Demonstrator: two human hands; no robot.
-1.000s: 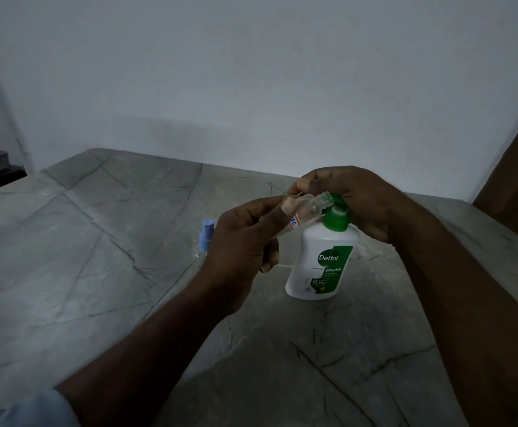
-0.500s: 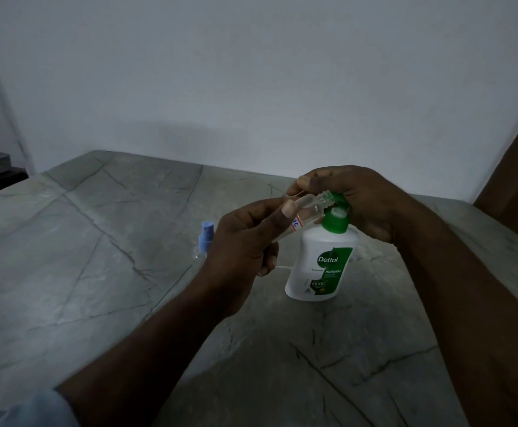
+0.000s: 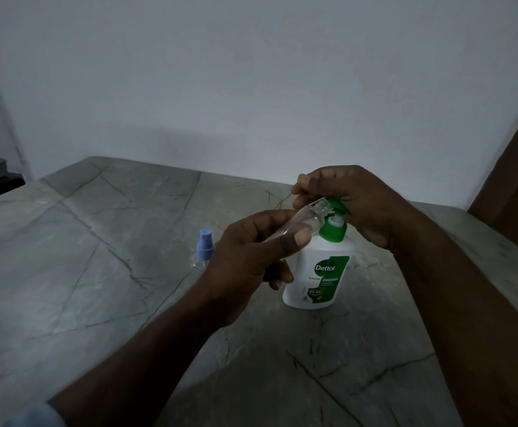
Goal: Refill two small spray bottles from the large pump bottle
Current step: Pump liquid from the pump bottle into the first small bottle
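Small bottle, uncapped, tilted, pinched in left hand, mouth at nozzle of pump bottle on table. Right hand curled over green pump head, now risen, white stem showing. Printed: "Dettol", "ORIGINAL", "99.99%".

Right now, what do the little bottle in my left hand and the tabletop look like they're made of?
Small bottle: clear, glossy plastic, possibly glass; you see through it. Tabletop: polished stone, likely marble; grey with dark veins, faint sheen.
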